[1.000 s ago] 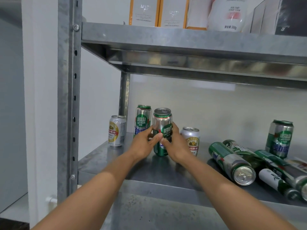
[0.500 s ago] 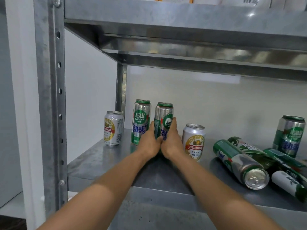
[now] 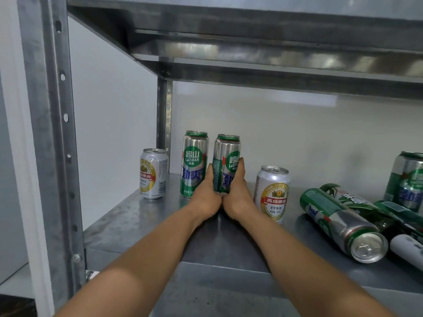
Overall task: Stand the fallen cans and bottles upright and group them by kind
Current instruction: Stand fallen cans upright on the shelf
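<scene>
Shelf (image 3: 137, 216), contents from left edge to right:
- White can (image 3: 153, 173): upright, near the left edge.
- Green can (image 3: 195, 163): upright, toward the back.
- Held can (image 3: 225, 156): upright, just beside the green can. Your left hand (image 3: 206, 197) and right hand (image 3: 238, 197) clasp its lower half, fingers curled round it. Its base is hidden.
- Second white can (image 3: 272, 193): upright, right of your hands.
- Fallen cans (image 3: 338, 223): on their sides toward the right edge.
- Far can (image 3: 409, 179): upright behind the fallen cans.
</scene>
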